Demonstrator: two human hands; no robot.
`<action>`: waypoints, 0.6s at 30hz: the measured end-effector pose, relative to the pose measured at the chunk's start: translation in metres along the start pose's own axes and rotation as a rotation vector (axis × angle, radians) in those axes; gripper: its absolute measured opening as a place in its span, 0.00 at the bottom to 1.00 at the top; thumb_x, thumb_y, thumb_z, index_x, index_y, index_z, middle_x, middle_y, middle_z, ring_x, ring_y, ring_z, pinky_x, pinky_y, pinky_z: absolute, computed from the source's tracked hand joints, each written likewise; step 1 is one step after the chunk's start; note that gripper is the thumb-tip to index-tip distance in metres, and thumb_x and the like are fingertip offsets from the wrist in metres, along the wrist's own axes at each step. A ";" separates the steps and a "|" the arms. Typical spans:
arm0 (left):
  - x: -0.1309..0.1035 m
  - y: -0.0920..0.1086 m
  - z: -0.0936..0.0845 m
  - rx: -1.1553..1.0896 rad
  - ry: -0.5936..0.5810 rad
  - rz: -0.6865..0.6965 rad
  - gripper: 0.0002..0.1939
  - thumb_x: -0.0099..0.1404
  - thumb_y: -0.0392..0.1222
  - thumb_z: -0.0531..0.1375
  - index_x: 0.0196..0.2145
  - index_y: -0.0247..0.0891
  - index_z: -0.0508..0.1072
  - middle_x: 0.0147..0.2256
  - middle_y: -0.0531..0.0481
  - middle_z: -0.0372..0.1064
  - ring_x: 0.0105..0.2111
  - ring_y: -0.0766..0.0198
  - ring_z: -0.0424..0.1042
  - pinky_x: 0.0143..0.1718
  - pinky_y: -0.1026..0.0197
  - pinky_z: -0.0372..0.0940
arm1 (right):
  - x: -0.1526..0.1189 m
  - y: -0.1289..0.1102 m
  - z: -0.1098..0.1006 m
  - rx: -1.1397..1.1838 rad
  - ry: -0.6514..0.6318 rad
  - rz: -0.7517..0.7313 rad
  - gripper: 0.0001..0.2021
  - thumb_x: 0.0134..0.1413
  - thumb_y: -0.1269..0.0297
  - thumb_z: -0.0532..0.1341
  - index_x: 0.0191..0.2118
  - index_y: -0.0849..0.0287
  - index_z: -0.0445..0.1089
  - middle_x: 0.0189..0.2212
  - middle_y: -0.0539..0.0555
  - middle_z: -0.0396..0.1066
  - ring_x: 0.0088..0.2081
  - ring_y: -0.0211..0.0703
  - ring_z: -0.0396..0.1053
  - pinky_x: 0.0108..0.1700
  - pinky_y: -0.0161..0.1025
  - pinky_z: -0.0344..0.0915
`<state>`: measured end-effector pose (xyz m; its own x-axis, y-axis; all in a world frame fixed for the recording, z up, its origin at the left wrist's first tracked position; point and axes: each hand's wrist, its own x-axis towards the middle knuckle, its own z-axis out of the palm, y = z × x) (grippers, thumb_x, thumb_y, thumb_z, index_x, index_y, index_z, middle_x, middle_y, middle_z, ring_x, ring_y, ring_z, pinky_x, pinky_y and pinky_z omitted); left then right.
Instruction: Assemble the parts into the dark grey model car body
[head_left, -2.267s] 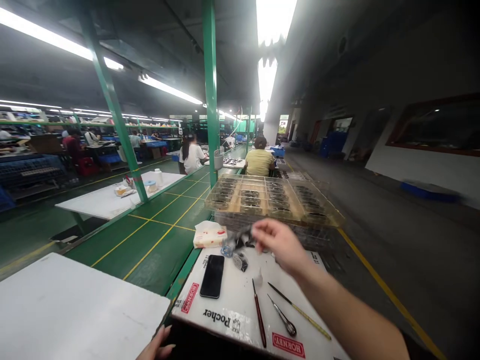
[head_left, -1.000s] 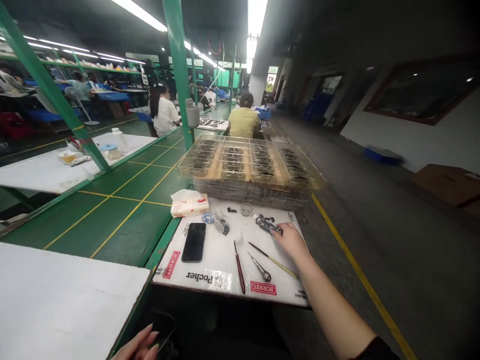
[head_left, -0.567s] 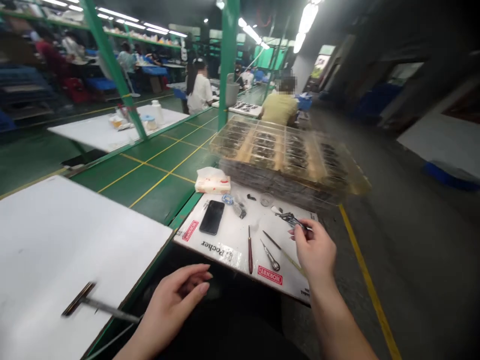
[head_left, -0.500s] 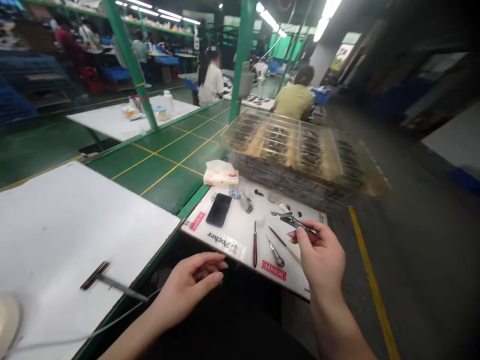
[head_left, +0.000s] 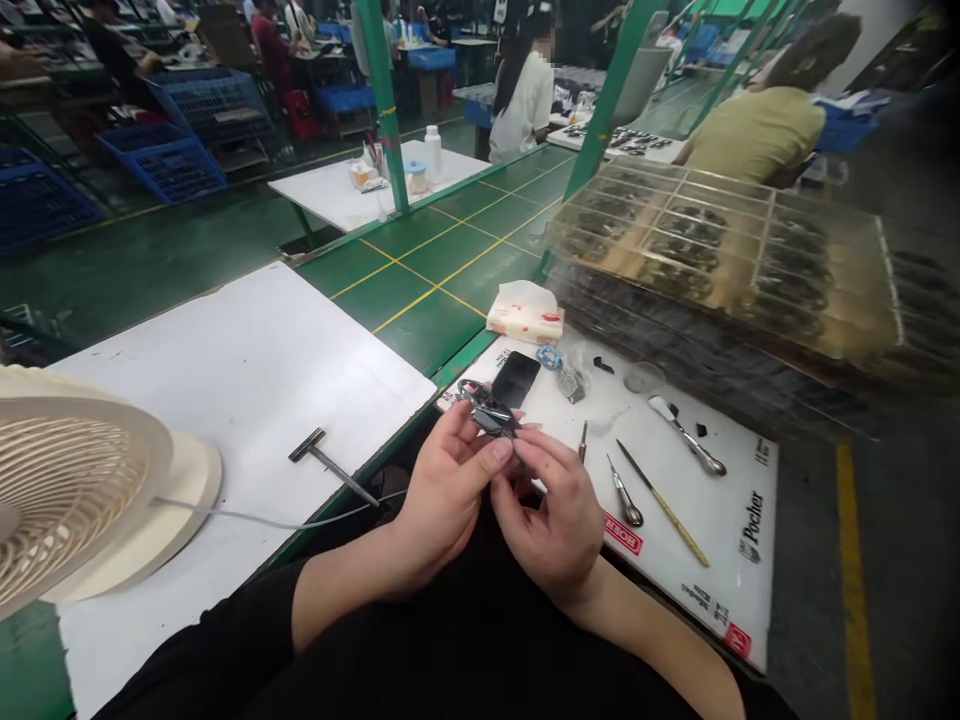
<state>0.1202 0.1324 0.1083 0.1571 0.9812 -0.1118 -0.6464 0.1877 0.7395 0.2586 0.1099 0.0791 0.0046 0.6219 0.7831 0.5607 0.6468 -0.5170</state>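
A small dark, glossy part (head_left: 491,412) with a red detail is held up in front of me, over the near left of the white board (head_left: 739,560). My left hand (head_left: 446,490) is closed round its left side, thumb across the near end. The fingers of my right hand (head_left: 551,505) pinch its right end, and the fingertips of both hands almost meet. Behind the part lies a black phone (head_left: 519,378). Just right of my right hand are a pointed tool with a metal handle (head_left: 626,503) and a slim yellow-handled tool (head_left: 667,522).
A tissue pack (head_left: 525,315) and a metal-handled tool (head_left: 697,448) lie on the board. Stacked clear trays (head_left: 735,230) stand behind it. To the left, a white table (head_left: 247,370) holds a fan (head_left: 75,480) and a T-shaped metal piece (head_left: 330,462). A person in yellow-green (head_left: 757,130) sits beyond.
My right hand has moved left from over the board with the dark part. My left hand has come up and closed on it. The view has swung left.
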 end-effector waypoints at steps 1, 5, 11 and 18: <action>-0.001 0.004 -0.006 -0.003 0.030 0.016 0.30 0.69 0.45 0.84 0.61 0.42 0.77 0.53 0.45 0.87 0.52 0.57 0.87 0.58 0.56 0.81 | -0.002 0.000 -0.001 0.015 -0.036 -0.024 0.36 0.72 0.77 0.75 0.78 0.46 0.73 0.63 0.63 0.83 0.62 0.60 0.86 0.55 0.54 0.92; -0.008 0.023 -0.033 0.029 -0.007 -0.008 0.34 0.67 0.43 0.85 0.64 0.43 0.77 0.51 0.46 0.88 0.45 0.59 0.88 0.52 0.57 0.81 | -0.007 0.007 -0.013 0.196 -0.109 0.071 0.30 0.76 0.69 0.74 0.76 0.45 0.75 0.64 0.63 0.79 0.45 0.51 0.84 0.37 0.46 0.85; -0.031 0.053 -0.058 0.308 -0.308 -0.203 0.24 0.70 0.46 0.84 0.60 0.41 0.87 0.52 0.40 0.90 0.45 0.56 0.89 0.49 0.59 0.82 | 0.019 0.014 -0.038 0.591 -0.299 0.560 0.25 0.82 0.40 0.71 0.71 0.47 0.80 0.67 0.61 0.76 0.38 0.42 0.78 0.37 0.44 0.81; -0.034 0.067 -0.050 0.564 -0.446 -0.078 0.10 0.76 0.44 0.79 0.51 0.41 0.92 0.55 0.38 0.91 0.50 0.49 0.91 0.53 0.53 0.83 | 0.028 0.005 -0.052 0.659 -0.425 0.485 0.17 0.81 0.42 0.74 0.62 0.45 0.88 0.54 0.59 0.86 0.59 0.58 0.84 0.55 0.54 0.87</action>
<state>0.0340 0.1134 0.1279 0.5545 0.8320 0.0142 -0.1558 0.0870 0.9839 0.3051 0.1074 0.1167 -0.2617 0.9160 0.3042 -0.0091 0.3128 -0.9498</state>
